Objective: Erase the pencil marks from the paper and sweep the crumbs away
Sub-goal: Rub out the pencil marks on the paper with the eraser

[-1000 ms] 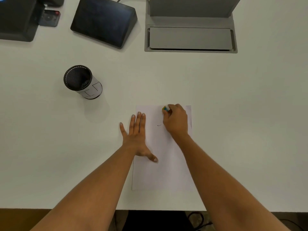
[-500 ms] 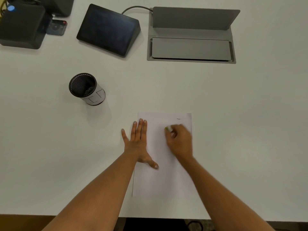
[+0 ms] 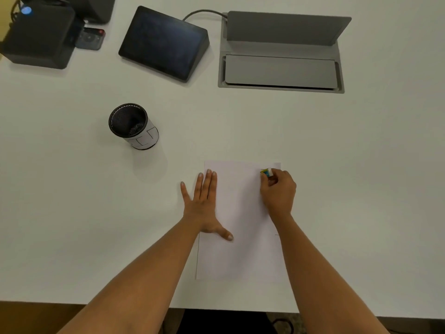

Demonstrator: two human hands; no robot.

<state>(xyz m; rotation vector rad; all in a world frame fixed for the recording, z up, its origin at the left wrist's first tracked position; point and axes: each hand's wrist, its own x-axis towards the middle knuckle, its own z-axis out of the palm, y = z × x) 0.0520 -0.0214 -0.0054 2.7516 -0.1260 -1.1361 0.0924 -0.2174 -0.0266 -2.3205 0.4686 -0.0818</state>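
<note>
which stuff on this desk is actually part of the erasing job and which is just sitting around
In the job:
paper, pressed flat by the left hand
eraser, pinched by the right hand near the paper's far right corner

Lying about:
cup
screen
hatch
black box
remote

1. The paper (image 3: 240, 225) lies on the table (image 3: 361, 165) by its near edge.
2. The left hand (image 3: 204, 203) rests on the paper's left edge. The right hand (image 3: 279, 191) holds the eraser (image 3: 266, 172) at its far right corner.
3. The cup (image 3: 132, 126) stands behind and left of the paper.
4. Along the far edge, left to right: box (image 3: 38, 37), screen (image 3: 163, 42), hatch (image 3: 281, 71).
</note>
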